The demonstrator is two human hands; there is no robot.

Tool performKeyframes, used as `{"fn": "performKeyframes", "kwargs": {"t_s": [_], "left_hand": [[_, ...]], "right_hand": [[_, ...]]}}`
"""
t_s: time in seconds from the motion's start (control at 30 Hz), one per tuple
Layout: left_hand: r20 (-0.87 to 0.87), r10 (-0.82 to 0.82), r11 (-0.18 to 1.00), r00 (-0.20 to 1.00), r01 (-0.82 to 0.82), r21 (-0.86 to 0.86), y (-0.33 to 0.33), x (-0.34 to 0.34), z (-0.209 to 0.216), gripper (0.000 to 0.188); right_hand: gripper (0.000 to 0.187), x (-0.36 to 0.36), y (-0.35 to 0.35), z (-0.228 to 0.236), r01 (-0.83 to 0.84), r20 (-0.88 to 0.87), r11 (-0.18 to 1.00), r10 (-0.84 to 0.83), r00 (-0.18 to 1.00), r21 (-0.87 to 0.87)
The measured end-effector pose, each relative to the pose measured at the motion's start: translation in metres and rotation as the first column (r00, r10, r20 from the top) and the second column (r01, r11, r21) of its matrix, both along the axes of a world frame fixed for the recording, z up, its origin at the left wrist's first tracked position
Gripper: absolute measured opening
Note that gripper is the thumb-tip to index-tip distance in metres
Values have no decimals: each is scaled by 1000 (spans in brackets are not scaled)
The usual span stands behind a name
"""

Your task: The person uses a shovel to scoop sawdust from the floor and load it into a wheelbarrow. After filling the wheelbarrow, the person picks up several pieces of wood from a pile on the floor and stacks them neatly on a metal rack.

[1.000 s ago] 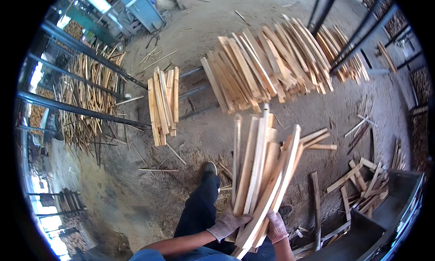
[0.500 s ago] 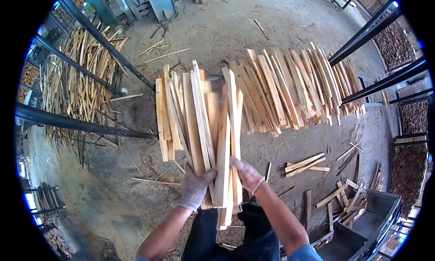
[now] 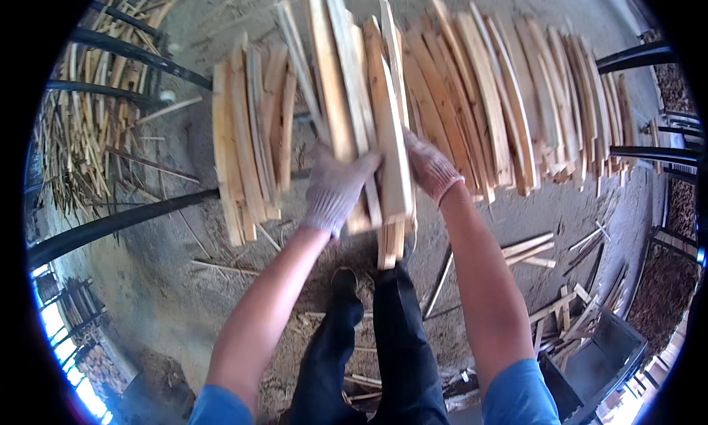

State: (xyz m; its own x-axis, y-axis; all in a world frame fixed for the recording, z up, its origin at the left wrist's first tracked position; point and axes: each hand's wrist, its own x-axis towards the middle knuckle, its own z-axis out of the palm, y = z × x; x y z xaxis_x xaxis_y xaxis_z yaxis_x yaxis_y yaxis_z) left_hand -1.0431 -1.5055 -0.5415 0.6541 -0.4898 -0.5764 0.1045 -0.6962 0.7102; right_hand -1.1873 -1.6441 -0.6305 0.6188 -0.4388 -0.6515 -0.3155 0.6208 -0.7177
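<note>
Between my two gloved hands is a bundle of long wooden strips, lengthwise away from me, their near ends uneven. My left hand is wrapped round the bundle's left side, its thumb lying across the top. From the right, my right hand grips the same bundle; its fingers are partly hidden by the wood. Left of the bundle, more wooden strips lie side by side on a dark rack. To the right stretches a long row of similar strips.
Dark metal bars reach out at the left, with another bar at the right. A heap of thin sticks covers the far left floor. At the lower right stand a metal bin and loose offcuts.
Both hands have moved forward, away from my body, carrying the bundle over the rack. My view has shifted, and more of my arms and legs shows.
</note>
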Motion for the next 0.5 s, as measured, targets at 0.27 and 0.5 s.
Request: {"fn": "performKeyframes", "kwargs": {"t_s": [0.27,0.5], "left_hand": [[-285,-93,990,954,120,79,55,7,-146,88],[-47,-45,943,998,58,327,154,18,-159,80]], "right_hand": [[71,-276,172,20,-680,-617,714,613,494,165],[33,-502,324,121,-583,-726,656,670,158,479]]}}
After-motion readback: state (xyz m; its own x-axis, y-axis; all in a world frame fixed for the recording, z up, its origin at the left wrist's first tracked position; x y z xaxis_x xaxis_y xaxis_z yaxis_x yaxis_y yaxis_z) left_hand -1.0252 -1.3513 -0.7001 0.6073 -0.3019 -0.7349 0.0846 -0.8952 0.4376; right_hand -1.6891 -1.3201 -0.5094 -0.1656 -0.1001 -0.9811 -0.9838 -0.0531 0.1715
